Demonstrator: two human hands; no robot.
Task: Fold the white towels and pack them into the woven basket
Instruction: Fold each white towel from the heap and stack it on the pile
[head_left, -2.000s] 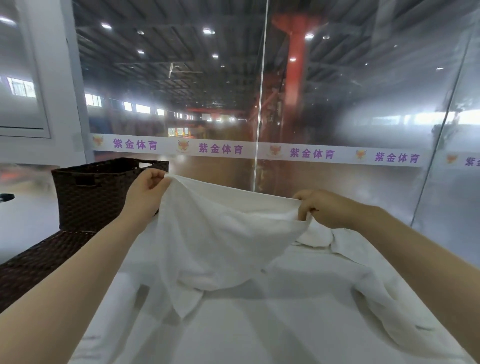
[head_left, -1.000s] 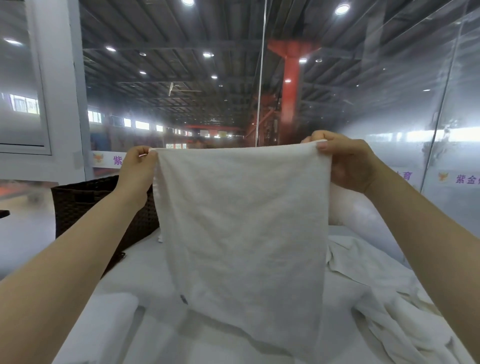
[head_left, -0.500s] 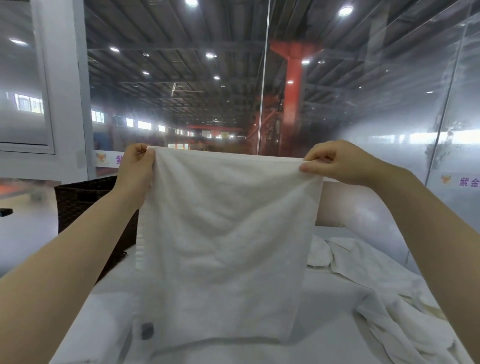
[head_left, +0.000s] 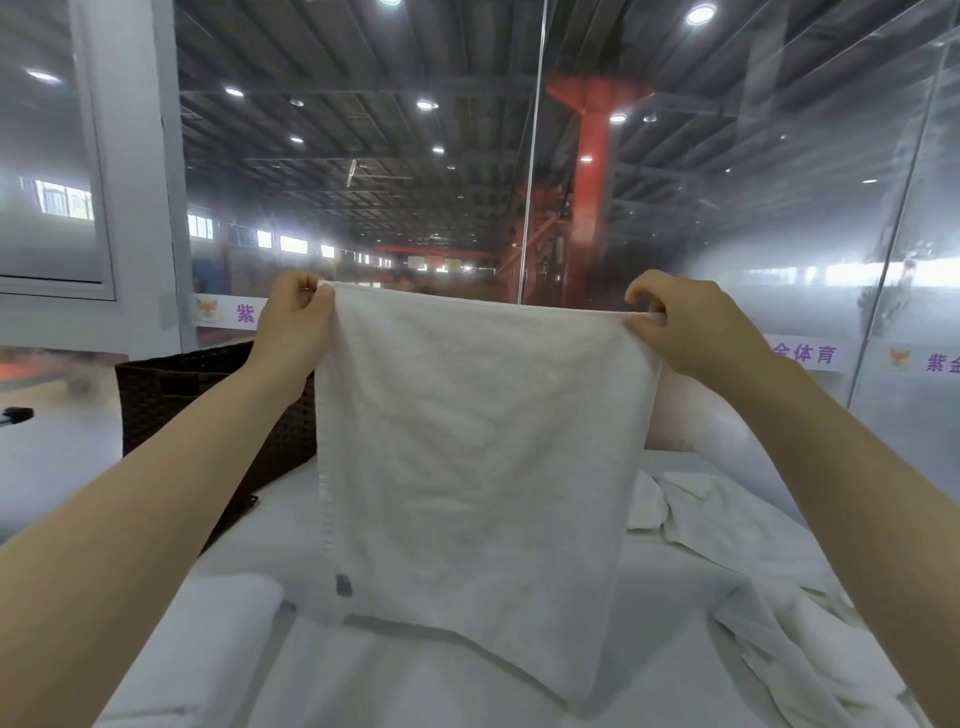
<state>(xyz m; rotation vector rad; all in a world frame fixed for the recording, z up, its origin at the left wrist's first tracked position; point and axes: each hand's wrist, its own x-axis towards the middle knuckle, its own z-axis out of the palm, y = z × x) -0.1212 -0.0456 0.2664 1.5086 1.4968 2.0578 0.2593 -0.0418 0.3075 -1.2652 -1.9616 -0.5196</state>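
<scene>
A white towel hangs flat in front of me, stretched by its two top corners. My left hand pinches the top left corner and my right hand pinches the top right corner. The towel's lower edge reaches down to the white tabletop. A small dark tag shows near its lower left edge. The dark woven basket stands at the back left of the table, partly hidden behind my left arm and the towel.
Several crumpled white towels lie on the right side of the table. A folded white towel lies at the near left under my left forearm. Glass walls stand behind the table.
I lifted the towel off the table and spread it out by its top corners. Over the last second both hands came down slightly, and the lower edge sank to the tabletop.
</scene>
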